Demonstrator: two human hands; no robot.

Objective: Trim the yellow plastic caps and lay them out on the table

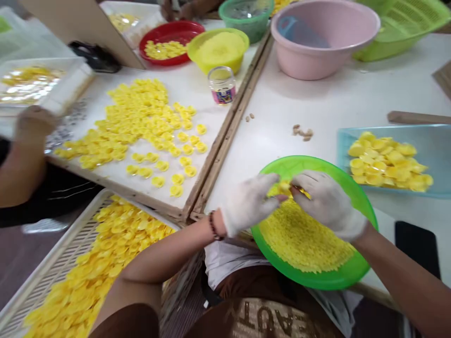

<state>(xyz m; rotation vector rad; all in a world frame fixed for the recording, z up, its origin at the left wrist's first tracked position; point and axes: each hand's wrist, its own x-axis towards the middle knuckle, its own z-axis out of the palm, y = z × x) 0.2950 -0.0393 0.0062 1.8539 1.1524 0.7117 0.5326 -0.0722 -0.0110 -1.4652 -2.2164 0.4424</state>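
Both of my hands wear white gloves and meet over a round bright green basin (364, 225). A heap of small yellow plastic pieces (310, 244) fills its lower part. My left hand (252, 202) is closed, pinching a small yellow plastic part (283, 187) at its fingertips. From the other side my right hand (322, 202) is closed at the same spot, fingertips pressed together against the part. Its exact shape is partly hidden by the fingers. On the right, a pale blue tray (444, 162) holds a pile of yellow cup-shaped pieces (387, 162).
A black phone (417, 249) lies right of the basin. Many yellow pieces (137, 122) spread across the left table near a clear jar (221, 87). A pink basin (317, 56) stands behind; a white crate (52, 263) is low left. Another person's hand (35, 122) rests at far left.
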